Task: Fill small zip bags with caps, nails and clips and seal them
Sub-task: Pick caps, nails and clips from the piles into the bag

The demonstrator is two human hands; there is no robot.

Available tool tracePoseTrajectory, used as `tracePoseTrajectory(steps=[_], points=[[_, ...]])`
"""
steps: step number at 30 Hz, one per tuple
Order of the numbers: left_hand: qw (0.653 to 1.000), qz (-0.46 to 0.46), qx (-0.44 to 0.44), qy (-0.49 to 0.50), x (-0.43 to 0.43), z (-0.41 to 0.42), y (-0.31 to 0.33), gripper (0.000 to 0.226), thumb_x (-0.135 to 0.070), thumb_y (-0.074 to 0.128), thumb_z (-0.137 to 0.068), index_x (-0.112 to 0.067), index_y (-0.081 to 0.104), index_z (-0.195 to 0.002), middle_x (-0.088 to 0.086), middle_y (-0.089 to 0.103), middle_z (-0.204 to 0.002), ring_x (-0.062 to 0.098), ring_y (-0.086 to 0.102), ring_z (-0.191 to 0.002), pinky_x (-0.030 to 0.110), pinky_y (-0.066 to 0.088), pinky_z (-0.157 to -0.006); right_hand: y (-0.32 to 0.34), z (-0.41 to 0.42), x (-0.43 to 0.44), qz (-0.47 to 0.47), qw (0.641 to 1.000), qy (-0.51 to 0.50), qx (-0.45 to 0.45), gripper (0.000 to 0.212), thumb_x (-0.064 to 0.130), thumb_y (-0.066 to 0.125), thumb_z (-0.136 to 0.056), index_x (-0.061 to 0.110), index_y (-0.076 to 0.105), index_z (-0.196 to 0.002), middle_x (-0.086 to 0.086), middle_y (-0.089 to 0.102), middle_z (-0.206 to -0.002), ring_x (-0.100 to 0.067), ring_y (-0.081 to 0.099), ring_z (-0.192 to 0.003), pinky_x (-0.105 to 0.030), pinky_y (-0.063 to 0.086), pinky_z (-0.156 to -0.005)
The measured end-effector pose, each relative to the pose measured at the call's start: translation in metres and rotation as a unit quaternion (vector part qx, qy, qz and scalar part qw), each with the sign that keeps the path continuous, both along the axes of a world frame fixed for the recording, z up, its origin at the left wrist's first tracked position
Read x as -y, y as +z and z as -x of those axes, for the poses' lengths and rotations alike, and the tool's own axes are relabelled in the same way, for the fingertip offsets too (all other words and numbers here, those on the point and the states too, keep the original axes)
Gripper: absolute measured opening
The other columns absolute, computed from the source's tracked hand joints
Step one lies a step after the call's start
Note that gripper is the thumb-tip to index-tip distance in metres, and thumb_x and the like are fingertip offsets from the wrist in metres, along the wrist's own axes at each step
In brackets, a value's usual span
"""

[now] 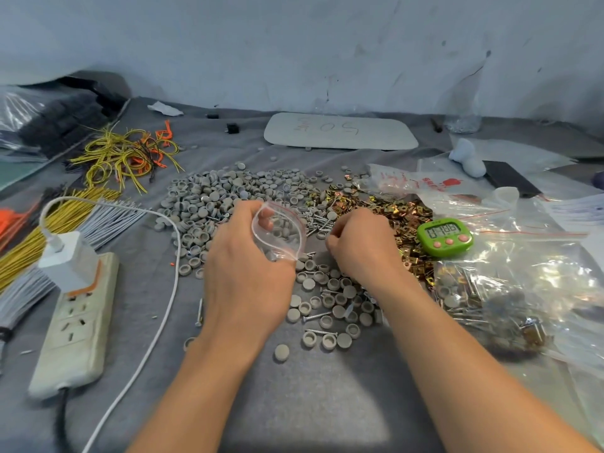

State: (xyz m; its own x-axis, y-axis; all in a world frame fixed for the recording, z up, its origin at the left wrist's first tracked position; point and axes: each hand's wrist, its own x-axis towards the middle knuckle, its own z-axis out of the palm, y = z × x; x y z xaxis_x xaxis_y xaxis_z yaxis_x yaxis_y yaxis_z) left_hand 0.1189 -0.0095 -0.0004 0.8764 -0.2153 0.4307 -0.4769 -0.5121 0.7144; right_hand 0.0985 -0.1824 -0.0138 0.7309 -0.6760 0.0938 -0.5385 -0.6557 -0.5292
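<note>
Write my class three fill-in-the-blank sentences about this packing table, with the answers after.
The left hand holds an open zip bag with grey ____ inside.
The timer beside the right hand is ____.
The gold clips lie to the ____ of the nails.
Answers: caps, green, right.

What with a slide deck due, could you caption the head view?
Left hand holds a zip bag open, grey caps inside, while the right hand curls over the nails beside brass clips.
</note>
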Motion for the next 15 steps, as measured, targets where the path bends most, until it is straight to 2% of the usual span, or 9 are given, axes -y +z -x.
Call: tracePoseTrajectory(steps=[4,6,8,10,12,15], points=[[1.0,0.004,-0.014,0.01,-0.006,-0.005,-0.002,0.046,-0.02,0.078,-0.075,-0.043,0.05,-0.103,-0.014,0.064,-0.095,0.015,0.058,-0.086,0.027,0.038,-0.065,-0.004,-0.002,0.005,0.018,0.999,-0.029,0.001,0.007,0.018,0.073,-0.092,0.018,0.079,-0.094,-0.007,0.076,-0.088,-0.028,0.072,-0.084,-0.04,0.061,-0.084],[1.0,-0.001,-0.017,0.017,-0.011,-0.007,-0.003,0.047,-0.018,0.08,-0.075,-0.044,0.05,-0.102,-0.015,0.063,-0.093,0.012,0.055,-0.083,0.017,0.034,-0.063,-0.006,0.001,0.01,0.044,0.998,-0.046,-0.002,0.008,0.013,0.071,-0.091,0.017,0.079,-0.091,-0.009,0.076,-0.087,-0.031,0.071,-0.085,-0.037,0.059,-0.079],[1.0,0.002,-0.017,0.018,-0.015,-0.009,-0.002,0.048,-0.017,0.079,-0.074,-0.044,0.05,-0.101,-0.016,0.063,-0.093,0.01,0.054,-0.082,0.014,0.032,-0.064,-0.006,0.002,0.01,0.06,0.997,-0.052,-0.011,0.008,0.015,0.072,-0.092,0.017,0.079,-0.094,-0.008,0.076,-0.089,-0.032,0.07,-0.087,-0.034,0.052,-0.073],[1.0,0.008,-0.015,0.015,-0.017,-0.009,-0.001,0.046,-0.017,0.077,-0.075,-0.043,0.05,-0.1,-0.015,0.063,-0.093,0.012,0.055,-0.083,0.019,0.035,-0.063,-0.005,0.0,0.005,0.068,0.995,-0.059,-0.037,0.008,0.017,0.071,-0.093,0.017,0.075,-0.099,-0.009,0.074,-0.095,-0.033,0.068,-0.09,-0.034,0.048,-0.07],[1.0,0.006,-0.016,0.017,-0.018,-0.009,-0.001,0.042,-0.019,0.075,-0.078,-0.042,0.05,-0.102,-0.014,0.064,-0.095,0.014,0.057,-0.086,0.024,0.036,-0.063,-0.003,-0.002,0.0,0.073,0.992,-0.067,-0.074,0.006,0.017,0.071,-0.093,0.013,0.067,-0.095,-0.009,0.071,-0.097,-0.033,0.063,-0.086,-0.035,0.045,-0.069],[1.0,0.003,-0.019,0.018,-0.017,-0.005,-0.002,0.037,-0.022,0.073,-0.083,-0.042,0.05,-0.105,-0.014,0.064,-0.097,0.013,0.055,-0.087,0.03,0.034,-0.067,-0.001,-0.002,-0.004,0.073,0.988,-0.071,-0.113,0.023,0.013,0.071,-0.092,0.016,0.05,-0.083,-0.007,0.058,-0.087,-0.03,0.051,-0.078,-0.036,0.043,-0.068]])
